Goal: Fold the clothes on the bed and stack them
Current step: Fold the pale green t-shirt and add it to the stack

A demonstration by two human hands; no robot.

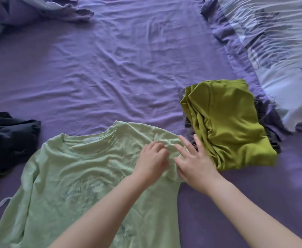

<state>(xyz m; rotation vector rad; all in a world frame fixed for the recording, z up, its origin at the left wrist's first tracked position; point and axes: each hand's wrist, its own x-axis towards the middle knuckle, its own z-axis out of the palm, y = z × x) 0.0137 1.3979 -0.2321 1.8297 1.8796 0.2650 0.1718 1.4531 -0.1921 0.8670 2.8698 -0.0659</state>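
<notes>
Pale green shirt [71, 176] hem cut off, left hand [151, 161] pinching its shoulder, right hand [193, 163] flat.

Wide bare purple sheet [111, 59] toward twelve o'clock, folded olive pile [227, 122] blocking two o'clock, dark clothes [9, 138] at nine o'clock, patterned pillow [280, 51] at one o'clock

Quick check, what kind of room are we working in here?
Most likely a bedroom: a wrinkled purple bedsheet covers the whole work surface, a floral pillow lies at the far right, and a rumpled duvet sits at the far left.
</notes>
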